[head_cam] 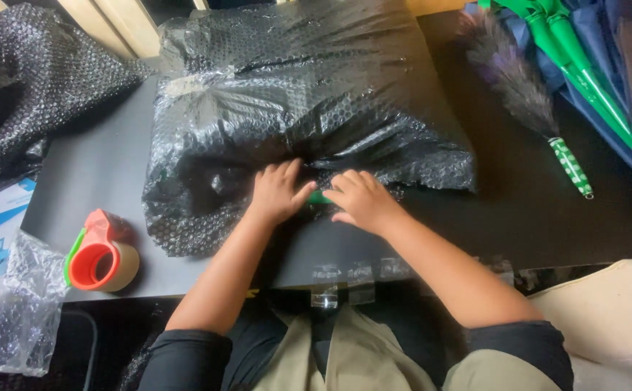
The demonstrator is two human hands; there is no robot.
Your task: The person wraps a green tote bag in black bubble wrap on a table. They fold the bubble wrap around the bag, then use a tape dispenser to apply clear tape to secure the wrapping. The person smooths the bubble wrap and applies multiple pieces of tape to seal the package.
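**Both hands pressed on bubble-wrapped bundle, small green item between them**

While both hands sit on the near edge of the bubble-wrapped bundle [308, 108], the contents stay hidden: dark shape under clear wrap, glare and creases block any read. Left hand [278, 192] lies flat, fingers spread, palm down on the wrap, holding nothing. Right hand [363, 199] rests curled just beside it, fingertips touching a small green piece [319, 197] lying between the two hands; only a sliver shows, cannot tell what it is or whether the right hand grips it or just presses on it. Bundle sits mid-table on the dark tabletop [519, 217], far end cut off by frame top.

Around:
- tape dispenser [101, 255], red-orange with green trim and tan roll, near left table edge, well apart from hands.
- short clear tape strips [345, 275] stuck along near table edge, between the forearms.
- loose bubble wrap sheet [37, 87] heaped far left, partly out of frame.
- crumpled clear bubble wrap scrap [19, 311] hanging low left, off the table.
- feather duster [519, 87], dark plumes, green-and-white checked handle, right of bundle, not touching.
- green poles [576, 65] on blue fabric at top right, cut off.
- pale cloth [605, 311] at bottom right, partly cropped.

Nothing lies between hands and bundle.
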